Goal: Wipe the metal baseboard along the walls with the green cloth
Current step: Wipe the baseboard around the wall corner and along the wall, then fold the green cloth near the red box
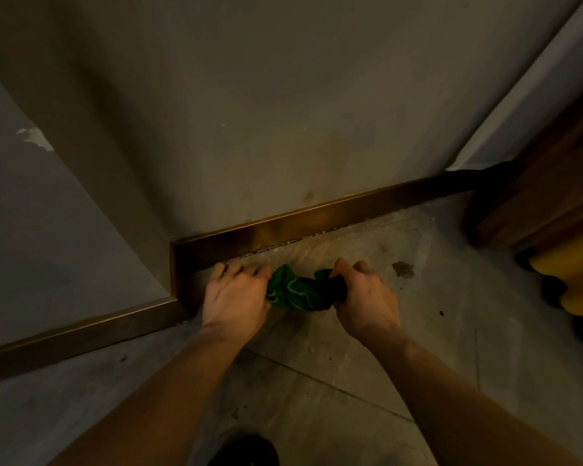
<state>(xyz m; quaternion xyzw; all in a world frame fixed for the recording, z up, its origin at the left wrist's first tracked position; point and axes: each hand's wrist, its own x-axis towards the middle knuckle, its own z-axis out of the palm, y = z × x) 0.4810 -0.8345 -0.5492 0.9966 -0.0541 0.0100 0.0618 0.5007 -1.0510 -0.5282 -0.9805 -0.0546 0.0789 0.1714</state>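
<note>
A bunched green cloth [295,290] hangs between both hands, just above the grey floor. My left hand [234,299] grips its left end and my right hand [364,295] is closed on its dark right end. The bronze metal baseboard [317,220] runs along the foot of the wall right behind the hands, turns an outer corner near my left fingers and continues along the lower left wall [81,334]. My left fingertips are close to the corner of the baseboard; whether they touch it I cannot tell.
A dark wooden door frame [546,203] stands at the right, with a yellow and black object [576,287] on the floor beside it. A brown stain [403,269] marks the floor right of my hand. A dark shoe tip [246,450] shows at the bottom.
</note>
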